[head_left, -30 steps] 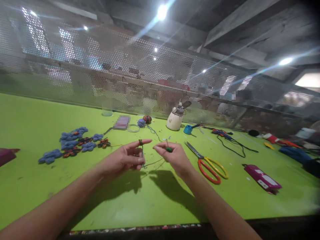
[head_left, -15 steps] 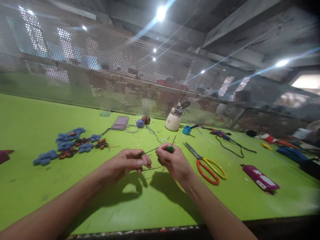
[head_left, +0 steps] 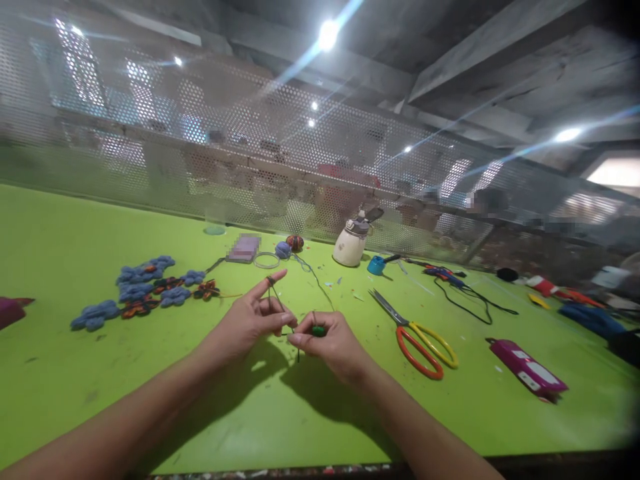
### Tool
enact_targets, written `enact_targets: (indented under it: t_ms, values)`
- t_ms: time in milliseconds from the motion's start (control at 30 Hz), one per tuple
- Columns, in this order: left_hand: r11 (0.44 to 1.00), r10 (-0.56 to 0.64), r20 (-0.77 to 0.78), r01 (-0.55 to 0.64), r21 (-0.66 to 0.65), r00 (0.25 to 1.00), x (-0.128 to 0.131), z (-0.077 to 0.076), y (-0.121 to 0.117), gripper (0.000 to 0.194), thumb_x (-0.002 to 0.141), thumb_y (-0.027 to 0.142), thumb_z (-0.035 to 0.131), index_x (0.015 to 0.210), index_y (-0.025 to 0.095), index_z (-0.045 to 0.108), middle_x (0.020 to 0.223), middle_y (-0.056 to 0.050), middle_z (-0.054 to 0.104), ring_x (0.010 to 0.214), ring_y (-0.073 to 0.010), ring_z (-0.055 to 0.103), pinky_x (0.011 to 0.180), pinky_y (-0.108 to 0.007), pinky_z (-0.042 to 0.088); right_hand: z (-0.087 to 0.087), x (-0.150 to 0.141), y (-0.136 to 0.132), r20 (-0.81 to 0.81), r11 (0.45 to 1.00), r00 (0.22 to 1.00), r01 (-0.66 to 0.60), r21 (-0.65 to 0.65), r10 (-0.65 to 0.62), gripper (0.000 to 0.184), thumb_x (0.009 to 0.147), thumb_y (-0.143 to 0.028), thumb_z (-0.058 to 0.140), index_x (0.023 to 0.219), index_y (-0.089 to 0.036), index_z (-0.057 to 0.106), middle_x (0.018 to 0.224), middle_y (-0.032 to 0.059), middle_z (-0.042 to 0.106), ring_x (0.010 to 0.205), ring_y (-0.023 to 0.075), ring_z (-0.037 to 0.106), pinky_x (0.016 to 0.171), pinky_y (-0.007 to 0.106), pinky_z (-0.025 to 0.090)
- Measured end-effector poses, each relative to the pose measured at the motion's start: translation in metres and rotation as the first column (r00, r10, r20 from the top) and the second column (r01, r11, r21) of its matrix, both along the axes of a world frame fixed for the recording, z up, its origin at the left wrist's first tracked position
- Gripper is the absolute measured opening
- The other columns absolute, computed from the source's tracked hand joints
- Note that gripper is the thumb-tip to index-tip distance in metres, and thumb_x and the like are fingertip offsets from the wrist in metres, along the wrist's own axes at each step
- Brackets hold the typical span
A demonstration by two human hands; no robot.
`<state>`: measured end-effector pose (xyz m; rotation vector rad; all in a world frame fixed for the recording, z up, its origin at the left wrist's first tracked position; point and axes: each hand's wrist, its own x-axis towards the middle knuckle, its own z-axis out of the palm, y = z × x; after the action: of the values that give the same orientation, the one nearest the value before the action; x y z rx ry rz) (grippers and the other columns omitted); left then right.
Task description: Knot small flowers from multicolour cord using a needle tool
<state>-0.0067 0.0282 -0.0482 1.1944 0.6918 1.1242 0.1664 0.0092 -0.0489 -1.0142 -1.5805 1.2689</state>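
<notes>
The left hand (head_left: 253, 319) pinches yarn (head_left: 271, 281), its index finger raised towards one o'clock and looped with the strand, likely to keep tension. At its three o'clock, the right hand (head_left: 337, 341) grips a green-handled tool (head_left: 319, 331), close enough to meet the yarn. Scissors (head_left: 403, 321) lie beyond, also at three o'clock, probably for easy reach.

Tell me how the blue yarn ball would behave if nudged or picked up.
The blue yarn ball would probably roll, being round on a flat green table. It should feel light and squashy, since it looks like wound yarn. The loose strand trailing beside it might drag or unwind.
</notes>
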Motion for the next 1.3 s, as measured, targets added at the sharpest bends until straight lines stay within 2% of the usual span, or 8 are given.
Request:
enact_targets:
  t_ms: [100, 200, 333, 533, 767, 933, 1133, 1300]
  values:
    - [1.000, -0.018, -0.049, 0.019, 0.018, 0.999, -0.005, 0.000, 0.004, 0.090, 0.069, 0.015, 0.076, 0.144, 0.019, 0.027, 0.062, 0.006, 0.059, 0.055, -0.0100, 0.053, 0.051, -0.022, 0.043, 0.004, 0.001, -0.004, 0.091, 0.999, 0.996, 0.011, 0.046, -0.015, 0.030, 0.069, -0.040, 0.073, 0.059, -0.015, 0.060, 0.051, -0.0048, 0.045, 0.050, 0.0089, 0.037, 0.052, 0.025, 0.030]
    - [0.997, -0.070, -0.140, 0.073, 0.018, 0.988, -0.009, 0.006, 0.003, 0.091, 0.071, 0.013, 0.073, 0.146, 0.022, 0.022, 0.061, 0.005, 0.060, 0.057, -0.0148, 0.062, 0.045, -0.021, 0.043, 0.019, 0.009, -0.007, 0.258, 0.983, 0.964, 0.017, 0.180, -0.064, 0.024, 0.075, -0.035, 0.071, 0.084, -0.014, 0.068, 0.069, 0.0010, 0.057, 0.059, 0.0119, 0.044, 0.056, 0.026, 0.033]
    - [0.981, -0.195, -0.202, 0.192, -0.034, 0.960, -0.008, 0.012, -0.003, 0.086, 0.075, 0.014, 0.069, 0.145, 0.028, 0.022, 0.063, 0.005, 0.059, 0.064, -0.0231, 0.071, 0.040, -0.020, 0.042, 0.040, 0.020, -0.006, 0.715, 0.837, 0.665, -0.251, 0.486, -0.216, 0.030, 0.095, -0.028, 0.047, 0.120, -0.014, 0.057, 0.099, 0.0106, 0.061, 0.085, 0.0190, 0.054, 0.074, 0.032, 0.042]
    - [0.950, -0.313, -0.221, 0.306, -0.065, 0.924, -0.002, 0.012, -0.010, 0.088, 0.074, 0.014, 0.069, 0.146, 0.027, 0.021, 0.061, 0.008, 0.055, 0.051, -0.0172, 0.067, 0.036, -0.017, 0.037, 0.061, 0.016, -0.002, 0.865, 0.637, 0.184, -0.608, 0.474, -0.467, 0.017, 0.094, -0.019, 0.049, 0.089, -0.011, 0.064, 0.087, 0.0109, 0.062, 0.085, 0.0227, 0.050, 0.067, 0.032, 0.039]
    - [0.962, -0.250, -0.367, 0.273, 0.010, 0.896, 0.002, 0.004, -0.007, 0.070, 0.071, 0.015, 0.067, 0.137, 0.019, 0.043, 0.061, 0.006, 0.057, 0.042, -0.0100, 0.056, 0.040, -0.020, 0.033, 0.083, 0.006, -0.008, 0.872, 0.579, -0.019, -0.755, 0.307, -0.488, 0.011, 0.085, -0.007, 0.057, 0.083, -0.010, 0.068, 0.078, 0.0124, 0.066, 0.075, 0.0227, 0.050, 0.058, 0.032, 0.032]
    - [0.959, -0.236, -0.360, 0.277, 0.065, 0.902, 0.000, 0.006, -0.006, 0.034, 0.070, 0.017, 0.070, 0.103, 0.016, 0.070, 0.056, 0.005, 0.056, 0.051, -0.0101, 0.049, 0.052, -0.024, 0.037, 0.091, 0.009, -0.013, 0.946, 0.564, 0.054, -0.791, 0.236, -0.320, 0.020, 0.077, 0.000, 0.060, 0.068, -0.015, 0.069, 0.075, 0.0100, 0.068, 0.068, 0.0191, 0.048, 0.055, 0.031, 0.029]
    - [0.939, -0.308, -0.310, 0.339, 0.052, 0.899, -0.005, 0.015, -0.007, 0.030, 0.072, 0.018, 0.070, 0.102, 0.018, 0.072, 0.063, 0.001, 0.064, 0.059, -0.0126, 0.054, 0.062, -0.027, 0.041, 0.087, 0.024, -0.009, 0.917, 0.684, 0.399, -0.669, 0.290, 0.002, 0.021, 0.086, -0.013, 0.056, 0.073, -0.019, 0.072, 0.067, 0.0035, 0.064, 0.063, 0.0144, 0.052, 0.059, 0.027, 0.035]
    - [0.945, -0.318, -0.206, 0.328, 0.017, 0.926, -0.007, 0.017, -0.009, 0.038, 0.073, 0.017, 0.072, 0.110, 0.018, 0.068, 0.070, -0.001, 0.067, 0.062, -0.0145, 0.060, 0.055, -0.025, 0.043, 0.060, 0.030, -0.011, 0.778, 0.743, 0.626, -0.550, 0.382, 0.063, 0.023, 0.091, -0.022, 0.052, 0.091, -0.013, 0.073, 0.074, 0.0069, 0.067, 0.065, 0.0144, 0.057, 0.060, 0.025, 0.040]
